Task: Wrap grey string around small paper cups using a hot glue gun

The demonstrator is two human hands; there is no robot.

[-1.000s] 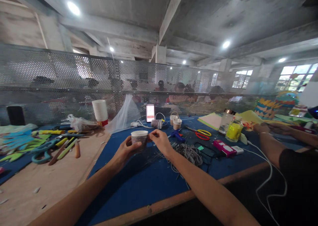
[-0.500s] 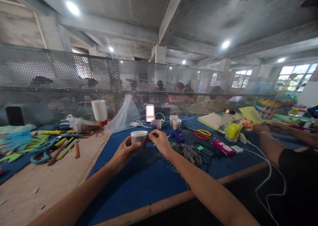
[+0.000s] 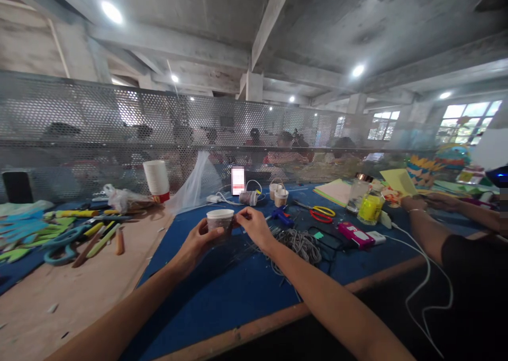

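A white-rimmed paper cup (image 3: 220, 219) with a greyish, banded outer side is held upright above the blue table mat. My left hand (image 3: 201, 240) is wrapped around its left side, thumb across the front. At the cup's right edge, the fingertips of my right hand (image 3: 253, 224) are pinched together; anything thin between them is too small to make out. A tangle of grey cord (image 3: 298, 246) lies beneath my right forearm. Behind my hands, a similar wrapped cup (image 3: 248, 197) rests on its side, and small cups with handles (image 3: 281, 197) stand beside it.
A blue glue gun (image 3: 282, 216), scissors (image 3: 322, 214), a magenta box (image 3: 355, 235) and glass jars (image 3: 370, 208) lie to the right. Left are stacked paper cups (image 3: 156, 180), large scissors (image 3: 65, 244) and tools. A co-worker's arm (image 3: 426, 228) reaches in from the right.
The whole view has shifted slightly left. Both hands keep nearly the same hold at the cup.
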